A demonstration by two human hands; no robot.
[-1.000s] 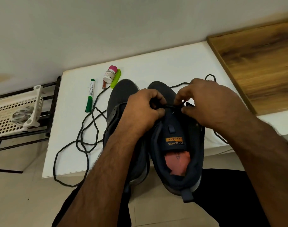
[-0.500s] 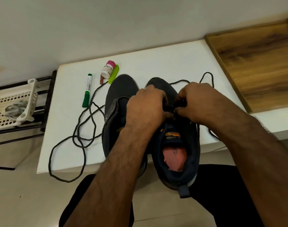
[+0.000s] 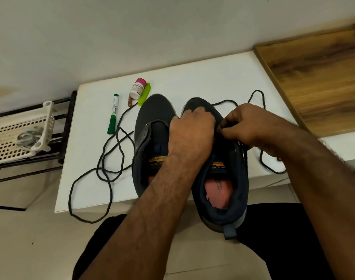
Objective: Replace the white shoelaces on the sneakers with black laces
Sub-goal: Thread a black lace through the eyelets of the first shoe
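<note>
Head view: both hands over the front of the right shoe (image 3: 223, 190). Left hand (image 3: 192, 130) has fingers (image 3: 194, 113) curled down onto the shoe's upper near the toe, knuckles up; what they grip underneath is hidden, can't tell. Right hand (image 3: 251, 126) fingers curled, pinching the black lace (image 3: 261, 158) at the eyelet area just beside the left hand; hands nearly touching. That lace runs out from under the right hand, loops toward the far counter edge and trails off the near right side. Right shoe heel overhangs the counter (image 3: 213, 81) edge, pink insole visible. Left shoe (image 3: 150, 138) sits just beside it, parallel, toe away, no lace in it as far as visible. Second black lace (image 3: 107, 162) lies loose in loops left of the left shoe, one loop hanging over the near edge. Far side: green marker (image 3: 113, 114), small bottle with pink cap (image 3: 137, 88), lime-green clip-like item (image 3: 144, 93) touching it. White basket (image 3: 19, 134) on black rack (image 3: 65, 122) at left. Wooden surface (image 3: 318, 77) at right.
</note>
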